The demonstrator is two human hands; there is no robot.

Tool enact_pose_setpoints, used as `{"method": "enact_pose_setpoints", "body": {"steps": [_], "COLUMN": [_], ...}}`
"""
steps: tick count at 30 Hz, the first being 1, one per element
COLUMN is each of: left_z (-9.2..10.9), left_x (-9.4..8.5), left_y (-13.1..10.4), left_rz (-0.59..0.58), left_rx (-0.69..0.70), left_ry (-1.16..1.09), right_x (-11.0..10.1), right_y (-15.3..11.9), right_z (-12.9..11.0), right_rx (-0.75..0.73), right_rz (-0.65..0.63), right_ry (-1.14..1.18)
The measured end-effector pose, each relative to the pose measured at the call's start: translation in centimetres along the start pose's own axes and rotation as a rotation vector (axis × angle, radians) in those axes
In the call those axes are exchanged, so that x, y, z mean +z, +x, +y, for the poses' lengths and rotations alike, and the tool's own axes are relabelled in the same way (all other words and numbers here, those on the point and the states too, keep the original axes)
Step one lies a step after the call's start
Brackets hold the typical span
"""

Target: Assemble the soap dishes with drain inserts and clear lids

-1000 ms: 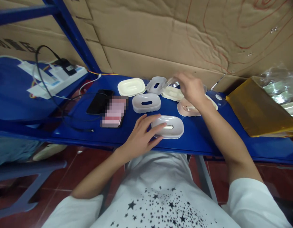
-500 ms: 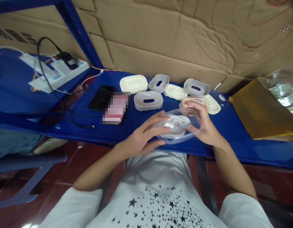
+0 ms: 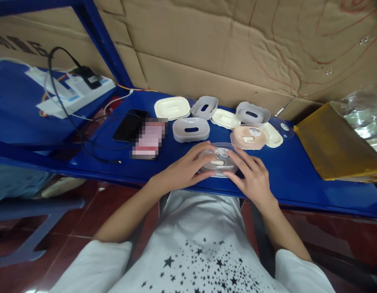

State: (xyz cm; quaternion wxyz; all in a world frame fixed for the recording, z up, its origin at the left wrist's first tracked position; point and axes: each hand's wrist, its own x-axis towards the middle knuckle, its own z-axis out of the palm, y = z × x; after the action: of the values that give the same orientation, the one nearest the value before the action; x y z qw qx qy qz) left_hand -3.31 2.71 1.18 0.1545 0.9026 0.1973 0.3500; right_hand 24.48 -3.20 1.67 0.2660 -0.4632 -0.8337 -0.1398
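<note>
A soap dish [image 3: 218, 167] with a clear domed lid [image 3: 228, 166] over it sits at the front edge of the blue table. The lid carries a round printed sticker, and a pale oblong shows in the middle. My left hand [image 3: 187, 166] grips the dish's left side, fingers over the rim. From the right, my right hand [image 3: 253, 173] grips the opposite side, fingertips pressing on the lid and thumb at the near edge. Just behind stands a peach soap dish [image 3: 248, 140] with a lid and sticker. How firmly the lid sits is hidden by my fingers.
Grey slotted trays [image 3: 191, 136] and cream trays [image 3: 172, 106] lie along the back. A clear lid [image 3: 284, 128] rests near a brown-taped box [image 3: 344, 142] at right. Two phones [image 3: 130, 125] with cables lie left, near a power strip [image 3: 75, 99]. Cardboard [image 3: 194, 44] walls the back.
My right hand has brought the clear lid left and down onto the dish. Both hands now close around it, and the peach dish behind is uncovered to view.
</note>
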Motion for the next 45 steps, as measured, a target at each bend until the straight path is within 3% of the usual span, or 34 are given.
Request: {"method": "enact_pose_setpoints", "body": {"steps": [10, 19, 25, 31, 37, 45], "left_z": [-0.3, -0.7, -0.8, -0.6, -0.7, -0.8], "left_x": [-0.1, 0.3, 0.6, 0.8, 1.0, 1.1], "left_y": [-0.3, -0.6, -0.9, -0.8, -0.8, -1.0], "left_rz": [-0.076, -0.042, -0.038, -0.066, -0.079, -0.098], "left_rx": [-0.008, 0.043, 0.031, 0.038, 0.036, 0.055], "left_ry": [0.034, 0.093, 0.091, 0.105, 0.117, 0.193], "right_x": [0.6, 0.7, 0.5, -0.2, -0.2, -0.2], "right_y": [-1.2, -1.5, -1.6, -1.6, -1.8, -1.7], "right_z": [1.5, 1.5, 1.4, 1.7, 1.8, 1.9], "right_rx": [0.019, -0.035, -0.036, 0.032, -0.007, -0.019], "right_rz": [-0.113, -0.048, -0.063, -0.176, -0.103, -0.135], "right_ry": [0.329, 0.295, 0.267, 0.246, 0.233, 0.221]}}
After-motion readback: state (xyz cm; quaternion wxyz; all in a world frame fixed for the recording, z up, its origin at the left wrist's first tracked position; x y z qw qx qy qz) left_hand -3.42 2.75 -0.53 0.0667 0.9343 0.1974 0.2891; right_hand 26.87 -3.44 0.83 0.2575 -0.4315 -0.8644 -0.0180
